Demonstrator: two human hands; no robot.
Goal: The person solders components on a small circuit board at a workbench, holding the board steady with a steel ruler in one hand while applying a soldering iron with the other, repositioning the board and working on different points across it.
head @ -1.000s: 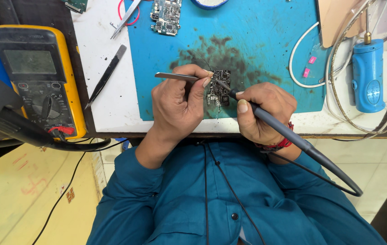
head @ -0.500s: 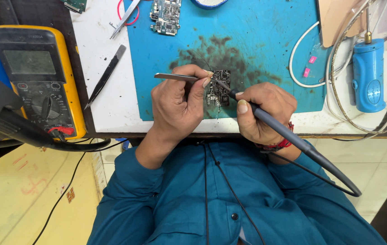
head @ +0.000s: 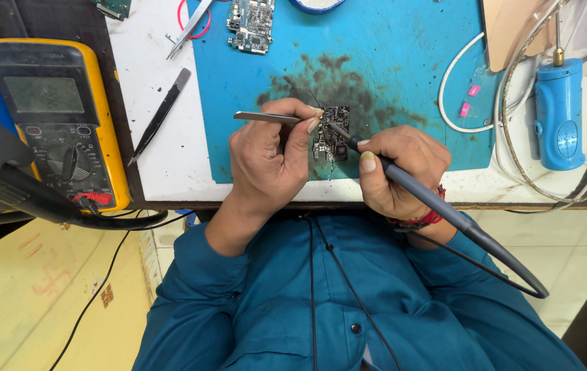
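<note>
- Your left hand (head: 266, 161) is curled shut around a pair of silver tweezers (head: 266, 117), thumb and forefinger pinching them; the blunt end sticks out to the left of the hand, and the tips meet the small dark circuit board (head: 331, 134).
- That circuit board lies on the blue mat (head: 403, 75), right on the mat's sooty, blackened patch — it sits between your two hands, touching the fingertips of both.
- Your right hand (head: 400, 172) is clamped on a grey soldering iron (head: 438, 203), held like a pen; its thin tip slants up and left onto the circuit board, just beside the tweezers.
- The iron's grey cord runs away from the circuit board toward your right sleeve and loops back below the worktop (head: 163, 165) edge.
- A red band (head: 431, 218) shows at your right wrist.
- Well left of the circuit board, a yellow multimeter (head: 60, 117) lies flat, its dial facing up.
- Between the multimeter and the circuit board lies a black pair of tweezers (head: 159, 117), slanted on the white part of the worktop.
- Beyond the circuit board, at the far edge of the mat, rests a second, bluish circuit board (head: 252, 24).
- Well right of the circuit board stands a blue bottle-shaped tool (head: 558, 113) — white cables (head: 448, 93) curl near it.
</note>
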